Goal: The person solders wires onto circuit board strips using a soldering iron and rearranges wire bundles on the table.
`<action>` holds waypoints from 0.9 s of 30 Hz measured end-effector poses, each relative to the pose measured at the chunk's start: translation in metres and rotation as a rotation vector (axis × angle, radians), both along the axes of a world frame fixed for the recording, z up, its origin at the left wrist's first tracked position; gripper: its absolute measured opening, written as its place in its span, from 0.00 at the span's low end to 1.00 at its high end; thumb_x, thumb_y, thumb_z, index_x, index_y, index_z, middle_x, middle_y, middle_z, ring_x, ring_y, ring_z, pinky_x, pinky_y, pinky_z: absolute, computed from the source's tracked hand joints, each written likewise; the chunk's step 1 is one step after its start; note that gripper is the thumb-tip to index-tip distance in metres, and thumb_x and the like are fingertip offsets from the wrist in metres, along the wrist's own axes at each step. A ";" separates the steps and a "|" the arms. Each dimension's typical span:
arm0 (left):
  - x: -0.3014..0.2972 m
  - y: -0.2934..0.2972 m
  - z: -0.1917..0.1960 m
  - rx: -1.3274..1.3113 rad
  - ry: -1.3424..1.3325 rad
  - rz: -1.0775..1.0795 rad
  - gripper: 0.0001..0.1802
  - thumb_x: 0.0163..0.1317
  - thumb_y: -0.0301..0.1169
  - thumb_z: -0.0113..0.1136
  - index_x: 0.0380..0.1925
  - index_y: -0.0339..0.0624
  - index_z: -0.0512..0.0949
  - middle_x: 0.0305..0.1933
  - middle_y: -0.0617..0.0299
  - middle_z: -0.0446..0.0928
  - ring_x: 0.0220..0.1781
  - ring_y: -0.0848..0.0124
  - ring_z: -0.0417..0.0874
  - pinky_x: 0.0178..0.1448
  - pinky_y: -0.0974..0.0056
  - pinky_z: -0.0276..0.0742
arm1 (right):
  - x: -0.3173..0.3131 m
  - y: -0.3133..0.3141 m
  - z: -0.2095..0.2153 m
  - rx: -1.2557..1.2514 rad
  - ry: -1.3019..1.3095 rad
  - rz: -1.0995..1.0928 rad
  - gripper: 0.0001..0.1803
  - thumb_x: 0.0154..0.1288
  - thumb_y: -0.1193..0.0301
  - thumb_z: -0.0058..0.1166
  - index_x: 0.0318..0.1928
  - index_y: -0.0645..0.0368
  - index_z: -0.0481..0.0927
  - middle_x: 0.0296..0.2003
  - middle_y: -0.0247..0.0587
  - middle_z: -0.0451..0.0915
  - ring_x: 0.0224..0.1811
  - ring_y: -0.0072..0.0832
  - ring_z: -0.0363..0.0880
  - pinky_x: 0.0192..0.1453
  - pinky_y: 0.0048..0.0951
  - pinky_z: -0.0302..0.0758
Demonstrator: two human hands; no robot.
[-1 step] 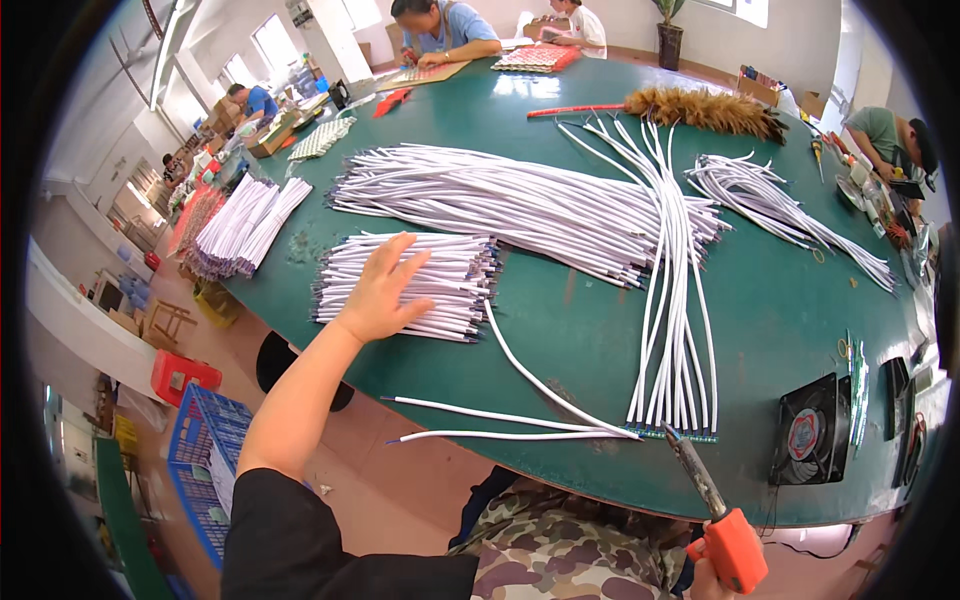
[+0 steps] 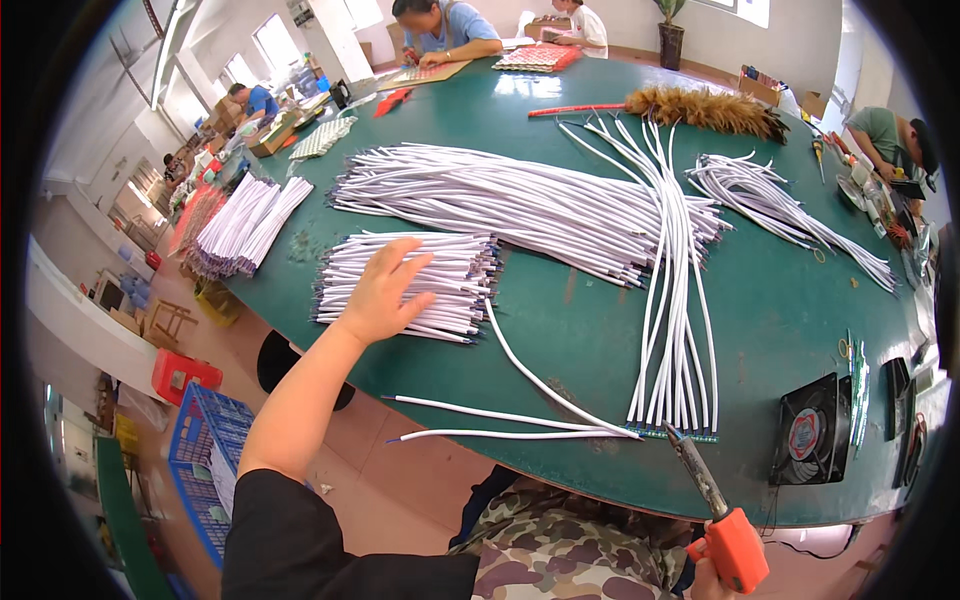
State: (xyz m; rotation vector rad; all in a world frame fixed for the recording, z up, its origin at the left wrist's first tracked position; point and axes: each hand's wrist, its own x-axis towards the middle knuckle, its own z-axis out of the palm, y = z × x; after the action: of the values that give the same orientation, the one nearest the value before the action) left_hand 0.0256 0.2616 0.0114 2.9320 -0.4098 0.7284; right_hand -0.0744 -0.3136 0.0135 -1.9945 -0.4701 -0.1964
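Observation:
My left hand [image 2: 385,300] rests over a stack of short white cables [image 2: 455,270], its fingers spread and nothing gripped. At the lower edge my right hand [image 2: 708,582] is wrapped round a red-handled soldering iron [image 2: 738,548]. The iron's tip reaches the narrow green circuit strip [image 2: 700,438] near the table's front edge; whether it touches cannot be told. A row of long white cables [image 2: 672,330] runs from that strip away from me. Some white cables [image 2: 500,433] spread leftward from the strip's left end, and one curves up to the stack.
On the green table [image 2: 560,350] lie a big bundle of white cables [image 2: 500,195], a smaller bundle [image 2: 790,205] and a feather duster [image 2: 700,105]. A black fan [image 2: 808,430] stands at right. Several people work around the room. A blue crate [image 2: 205,450] sits on the floor.

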 end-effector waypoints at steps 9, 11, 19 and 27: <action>0.015 -0.041 0.011 0.035 -0.031 -0.061 0.10 0.57 0.24 0.67 0.40 0.41 0.82 0.40 0.58 0.79 0.46 0.55 0.81 0.53 0.52 0.77 | 0.005 -0.015 -0.007 0.037 0.018 0.089 0.19 0.66 0.61 0.63 0.46 0.65 0.84 0.34 0.41 0.83 0.36 0.34 0.81 0.46 0.34 0.76; 0.014 -0.041 0.011 0.048 -0.064 -0.077 0.10 0.57 0.25 0.66 0.40 0.41 0.82 0.41 0.58 0.79 0.45 0.55 0.81 0.51 0.53 0.77 | 0.002 -0.018 -0.006 0.044 0.003 0.128 0.19 0.67 0.61 0.62 0.47 0.66 0.84 0.34 0.40 0.83 0.36 0.33 0.81 0.46 0.34 0.76; -0.007 -0.118 0.097 0.139 -0.202 -0.273 0.11 0.59 0.21 0.65 0.43 0.41 0.82 0.36 0.57 0.74 0.36 0.57 0.78 0.43 0.55 0.77 | -0.006 -0.035 -0.023 0.000 0.084 0.075 0.20 0.65 0.63 0.64 0.50 0.66 0.83 0.35 0.41 0.84 0.37 0.31 0.82 0.47 0.33 0.77; -0.017 -0.189 0.064 -0.303 0.530 -0.433 0.27 0.62 0.20 0.62 0.63 0.47 0.79 0.38 0.58 0.69 0.36 0.59 0.74 0.43 0.59 0.74 | -0.002 -0.030 -0.029 -0.009 -0.171 0.087 0.14 0.64 0.68 0.62 0.45 0.65 0.83 0.37 0.41 0.85 0.36 0.32 0.82 0.44 0.33 0.77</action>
State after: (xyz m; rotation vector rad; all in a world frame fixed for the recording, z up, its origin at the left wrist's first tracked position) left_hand 0.0089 0.0728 0.0757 2.4803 -0.7565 -0.0449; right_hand -0.0762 -0.3435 -0.0159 -1.9699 -0.6665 -0.3120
